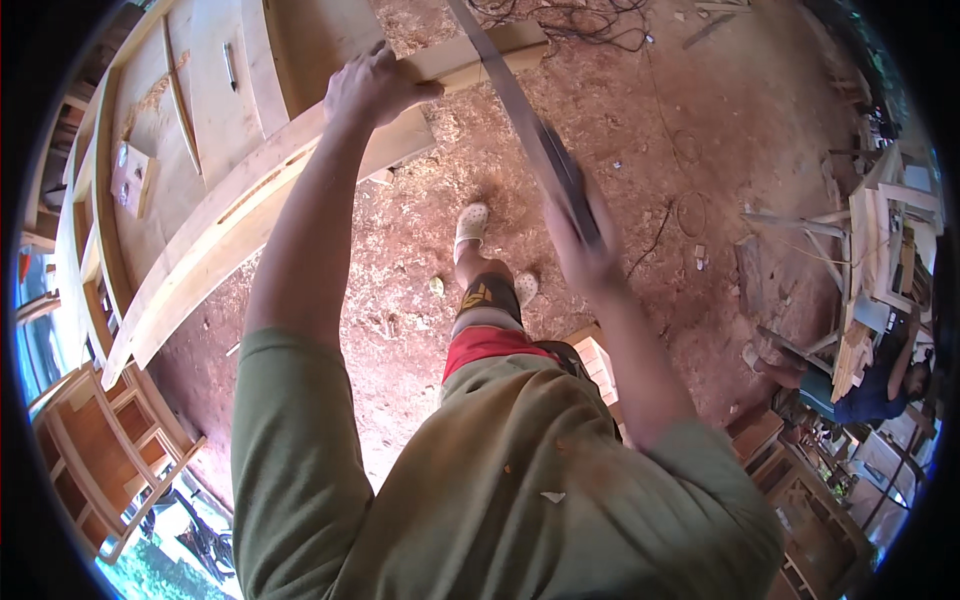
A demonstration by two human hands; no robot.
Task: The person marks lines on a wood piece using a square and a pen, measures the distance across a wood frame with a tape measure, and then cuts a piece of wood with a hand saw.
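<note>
My right hand (585, 245) is closed round the dark handle of a handsaw, a little blurred by motion. The long saw blade (508, 88) slants away up and left, crossing a pale wooden board (475, 58) near its free end. Over that board, to the left of the blade, my left hand (370, 88) bears down, fingers curled over it and thumb toward the saw. The board juts right past the edge of a wooden work surface (215, 125). How deep the teeth sit in the wood cannot be made out.
A pen-like marker (229, 66), a thin wooden strip (181, 95) and a small flat block (132, 178) lie on the work surface. Wooden furniture frames (120, 440) stand at lower left. Dark cable (590, 22) lies on the dirt floor. Another person (875, 395) is at the far right beside stacked wood.
</note>
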